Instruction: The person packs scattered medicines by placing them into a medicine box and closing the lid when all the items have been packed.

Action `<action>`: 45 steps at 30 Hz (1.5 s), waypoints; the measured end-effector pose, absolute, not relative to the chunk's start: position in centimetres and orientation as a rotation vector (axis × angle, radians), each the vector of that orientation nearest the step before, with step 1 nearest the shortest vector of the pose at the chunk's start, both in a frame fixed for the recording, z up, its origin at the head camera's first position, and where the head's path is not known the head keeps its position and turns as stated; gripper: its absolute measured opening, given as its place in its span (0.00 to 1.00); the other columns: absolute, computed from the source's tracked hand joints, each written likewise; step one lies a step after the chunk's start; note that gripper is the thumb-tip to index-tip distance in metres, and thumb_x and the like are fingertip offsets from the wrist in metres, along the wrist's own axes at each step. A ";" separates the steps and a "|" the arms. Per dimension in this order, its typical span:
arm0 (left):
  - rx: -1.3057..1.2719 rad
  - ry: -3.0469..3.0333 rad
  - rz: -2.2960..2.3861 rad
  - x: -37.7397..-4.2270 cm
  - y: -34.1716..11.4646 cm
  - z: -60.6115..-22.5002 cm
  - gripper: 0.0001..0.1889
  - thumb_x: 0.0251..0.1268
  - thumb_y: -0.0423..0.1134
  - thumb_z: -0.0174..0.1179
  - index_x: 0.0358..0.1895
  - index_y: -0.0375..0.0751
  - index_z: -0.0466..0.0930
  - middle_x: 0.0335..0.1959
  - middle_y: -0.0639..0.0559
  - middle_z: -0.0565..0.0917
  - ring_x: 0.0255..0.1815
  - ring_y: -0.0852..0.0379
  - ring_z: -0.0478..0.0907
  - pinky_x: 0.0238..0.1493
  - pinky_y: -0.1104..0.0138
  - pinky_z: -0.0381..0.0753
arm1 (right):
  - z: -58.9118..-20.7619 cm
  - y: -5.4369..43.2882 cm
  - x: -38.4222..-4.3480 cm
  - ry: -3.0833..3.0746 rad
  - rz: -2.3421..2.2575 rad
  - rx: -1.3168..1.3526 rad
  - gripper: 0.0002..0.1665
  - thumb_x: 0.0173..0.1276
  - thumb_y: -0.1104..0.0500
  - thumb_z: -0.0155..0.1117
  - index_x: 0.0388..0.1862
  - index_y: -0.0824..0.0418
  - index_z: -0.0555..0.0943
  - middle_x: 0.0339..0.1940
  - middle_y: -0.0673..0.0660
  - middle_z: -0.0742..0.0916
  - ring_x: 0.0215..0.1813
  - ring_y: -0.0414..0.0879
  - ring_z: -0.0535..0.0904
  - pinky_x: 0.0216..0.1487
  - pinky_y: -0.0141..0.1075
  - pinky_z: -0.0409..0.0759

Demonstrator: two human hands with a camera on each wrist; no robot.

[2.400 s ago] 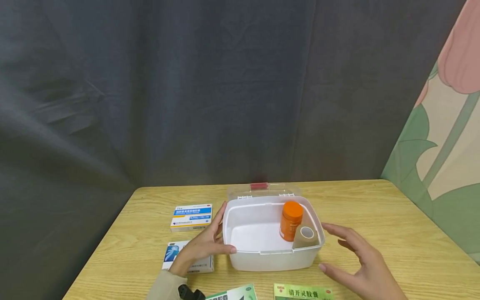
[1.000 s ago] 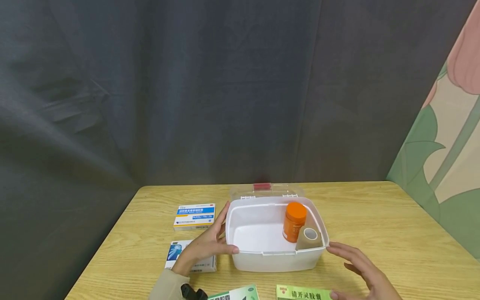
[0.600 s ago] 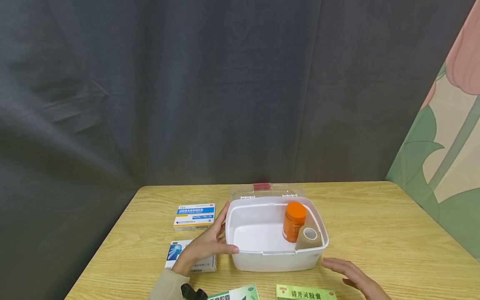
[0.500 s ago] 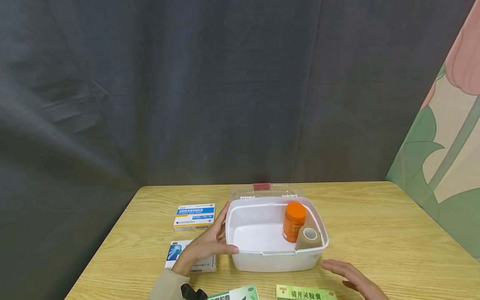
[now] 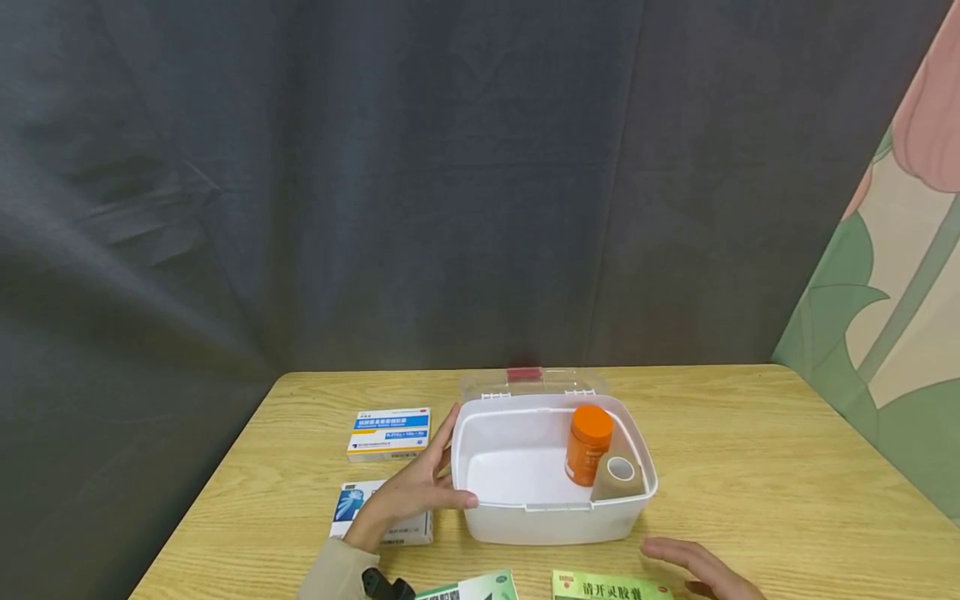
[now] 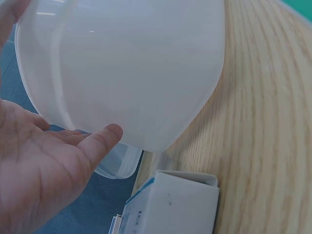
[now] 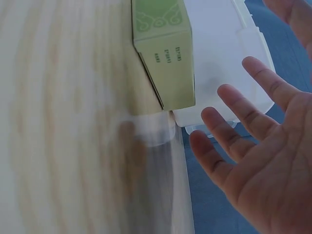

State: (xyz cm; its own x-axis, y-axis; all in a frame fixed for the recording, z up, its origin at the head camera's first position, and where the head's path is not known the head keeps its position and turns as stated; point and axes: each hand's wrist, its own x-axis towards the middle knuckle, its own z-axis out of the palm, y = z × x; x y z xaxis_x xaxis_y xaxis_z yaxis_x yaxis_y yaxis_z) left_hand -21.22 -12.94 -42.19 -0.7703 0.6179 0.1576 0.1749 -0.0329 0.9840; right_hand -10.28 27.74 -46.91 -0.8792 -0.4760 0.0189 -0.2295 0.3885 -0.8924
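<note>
A white plastic storage box stands in the middle of the table, its clear lid tipped back behind it. Inside, at the right end, are an orange bottle and a beige tape roll. My left hand holds the box's left end, thumb at the front corner and fingers along the side; the left wrist view shows its palm facing the wall. My right hand is at the near right, fingers spread and holding nothing, beside a light-green medicine box.
Left of the storage box lie a blue-and-white medicine box and another white one, partly behind my left wrist. A green-and-white carton is cut off at the near edge. A dark curtain hangs behind the wooden table.
My right hand has moved down from the storage box's right side toward the near edge, by the light-green medicine box. The left hand keeps its hold, and the storage box stays put.
</note>
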 end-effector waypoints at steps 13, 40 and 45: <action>0.834 1.923 1.858 -21.2 -12.9 -42.2 0.62 0.53 0.46 0.73 0.78 0.60 0.29 0.79 0.47 0.40 0.75 0.39 0.48 0.68 0.49 0.58 | -47.9 25.9 -9.9 2.551 -1.528 -0.844 0.27 0.66 0.68 0.62 0.64 0.55 0.76 0.62 0.45 0.77 0.59 0.29 0.69 0.46 0.39 0.80; 0.833 1.916 1.865 -21.2 -13.0 -42.2 0.61 0.53 0.45 0.73 0.78 0.60 0.29 0.79 0.48 0.39 0.75 0.39 0.48 0.68 0.49 0.59 | -49.0 25.0 -9.9 2.506 -1.579 -1.106 0.23 0.63 0.72 0.63 0.52 0.50 0.83 0.54 0.44 0.81 0.52 0.35 0.78 0.39 0.32 0.82; 0.839 1.902 1.870 -21.2 -12.9 -42.2 0.62 0.54 0.44 0.73 0.78 0.60 0.29 0.79 0.47 0.39 0.74 0.38 0.48 0.67 0.49 0.60 | -48.9 24.9 -9.9 2.548 -1.544 -1.102 0.22 0.63 0.71 0.64 0.51 0.49 0.84 0.54 0.44 0.81 0.51 0.34 0.78 0.38 0.32 0.82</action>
